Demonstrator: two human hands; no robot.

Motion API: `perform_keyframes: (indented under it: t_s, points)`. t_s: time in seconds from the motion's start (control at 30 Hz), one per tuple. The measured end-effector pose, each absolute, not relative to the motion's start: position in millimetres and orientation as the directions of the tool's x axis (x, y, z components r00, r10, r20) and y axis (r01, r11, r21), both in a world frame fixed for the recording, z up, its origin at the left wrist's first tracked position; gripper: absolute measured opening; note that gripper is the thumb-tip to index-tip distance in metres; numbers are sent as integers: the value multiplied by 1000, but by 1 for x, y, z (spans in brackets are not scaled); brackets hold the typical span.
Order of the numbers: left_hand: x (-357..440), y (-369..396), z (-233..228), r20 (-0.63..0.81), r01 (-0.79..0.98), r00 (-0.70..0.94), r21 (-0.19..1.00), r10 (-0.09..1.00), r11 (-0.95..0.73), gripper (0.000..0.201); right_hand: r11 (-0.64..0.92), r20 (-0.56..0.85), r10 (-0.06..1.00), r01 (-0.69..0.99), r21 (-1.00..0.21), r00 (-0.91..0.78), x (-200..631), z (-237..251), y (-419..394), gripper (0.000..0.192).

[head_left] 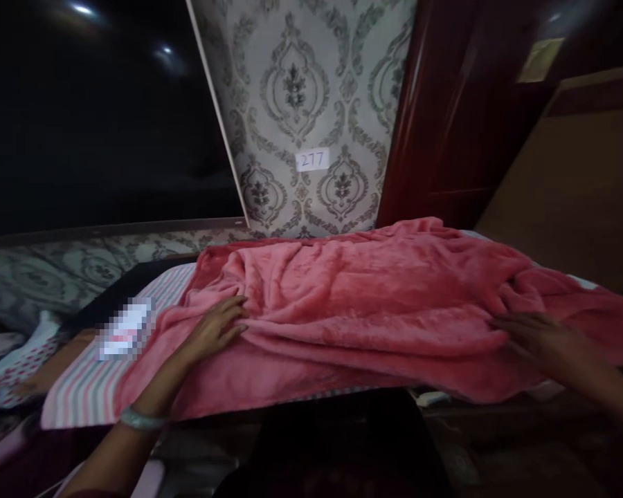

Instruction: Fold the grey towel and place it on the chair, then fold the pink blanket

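Pink fleece blanket lies rumpled across frame centre, over striped sheet at lower left. My left hand rests flat on left fold, fingers loose, gripping nothing. My right hand, blurred, lies spread on right edge. Advice: press both palms evenly, sweep outward, keep edges parallel.

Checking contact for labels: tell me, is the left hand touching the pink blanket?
Touching: the head view shows the left hand lying flat on the pink blanket.

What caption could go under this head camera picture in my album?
Two hands, the left hand and right hand, rest flat on a rumpled pink blanket over a striped sheet.
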State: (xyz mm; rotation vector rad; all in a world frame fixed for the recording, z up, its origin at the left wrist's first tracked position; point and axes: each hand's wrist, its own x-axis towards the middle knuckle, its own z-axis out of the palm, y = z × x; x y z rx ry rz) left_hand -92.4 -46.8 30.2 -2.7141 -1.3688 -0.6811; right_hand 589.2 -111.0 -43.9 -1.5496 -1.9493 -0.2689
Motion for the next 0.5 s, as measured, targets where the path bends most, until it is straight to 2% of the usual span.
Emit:
perform_keyframes:
  t_s: [0.1,0.17,0.27,0.5]
  points:
    - [-85,-44,32,364,753,497,269,787,-600,35,349,443,866,915,-203,-232,565,-35,-113,43]
    - [-78,-42,33,390,727,473,333,790,-600,32,373,368,890,896,-240,-271,549,-29,-112,45]
    - [-70,-38,35,418,725,401,399,815,-562,30,385,350,896,872,-301,-275,534,-25,-109,45]
    - [-69,-27,42,481,826,273,326,833,-459,26,410,336,894,847,-339,-298,524,-21,-113,40]
